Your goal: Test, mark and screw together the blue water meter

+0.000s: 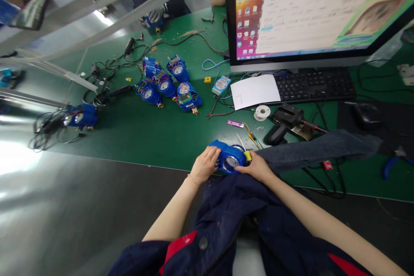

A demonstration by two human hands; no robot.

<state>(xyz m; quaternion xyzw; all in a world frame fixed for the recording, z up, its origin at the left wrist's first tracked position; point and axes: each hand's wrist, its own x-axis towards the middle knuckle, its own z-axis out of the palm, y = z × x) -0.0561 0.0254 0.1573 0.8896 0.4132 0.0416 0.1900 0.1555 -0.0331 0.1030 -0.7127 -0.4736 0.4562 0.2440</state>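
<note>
A blue water meter (230, 163) with a round glass dial is at the front edge of the green table, held between both hands. My left hand (206, 164) is closed around its left side, fingers over the blue housing. My right hand (257, 167) grips the other side, its thumb by the dial. Against the right fingers is a small yellow piece (248, 155); a thin light rod stands near it, and I cannot tell whether they are joined. Just beyond lie a purple-wrapped battery (235, 123) and thin coloured wires (254, 137).
Several opened blue meters (187, 96) stand left of centre, near tangled black cables (106, 69). Solder spool (261, 112), paper (255, 91), keyboard (315, 85) and monitor (310, 67) lie beyond. A soldering gun (284, 123) and dark cloth (323, 151) are right. Across the table, another person's gloved hand (155, 16) holds a meter.
</note>
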